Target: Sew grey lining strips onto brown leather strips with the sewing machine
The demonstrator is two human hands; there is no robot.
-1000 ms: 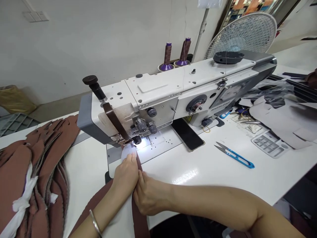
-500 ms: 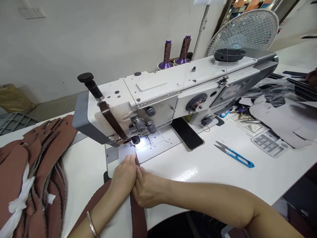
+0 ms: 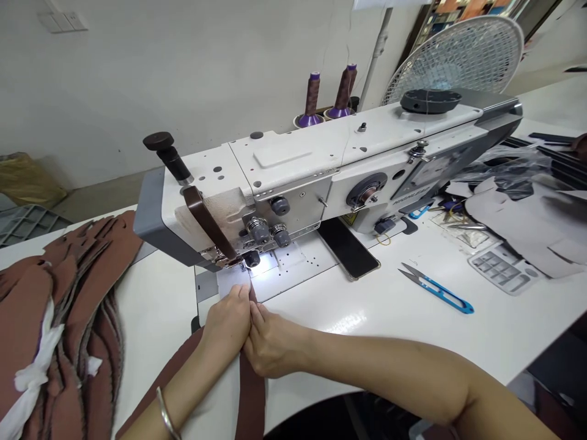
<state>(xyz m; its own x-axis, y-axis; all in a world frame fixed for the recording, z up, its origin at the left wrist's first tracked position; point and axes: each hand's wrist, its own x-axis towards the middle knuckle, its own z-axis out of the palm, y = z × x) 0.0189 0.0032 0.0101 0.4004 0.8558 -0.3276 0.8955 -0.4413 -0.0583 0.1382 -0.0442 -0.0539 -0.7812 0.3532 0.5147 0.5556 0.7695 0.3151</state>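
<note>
My left hand [image 3: 228,324] lies on a white piece of material [image 3: 232,282] with a brown fabric strip [image 3: 252,391] along its right edge, fingers together pressing it down just before the lit presser foot [image 3: 245,264] of the white sewing machine [image 3: 312,177]. My right hand [image 3: 270,343] sits right beside it, fingers curled and pinching the brown strip's edge. Both hands touch each other. The work runs from the needle back over the table's front edge toward me.
A pile of brown cut pieces [image 3: 59,318] tied with white cloth lies at the left. Blue thread snips [image 3: 438,292], a dark phone [image 3: 348,249], a grey tray [image 3: 502,269] and grey pieces [image 3: 527,220] lie to the right. Two thread cones [image 3: 328,95] and a fan [image 3: 458,55] stand behind.
Both hands have drawn back slightly from the presser foot toward me, and more of the white piece shows in front of the needle. The view shifted a little.
</note>
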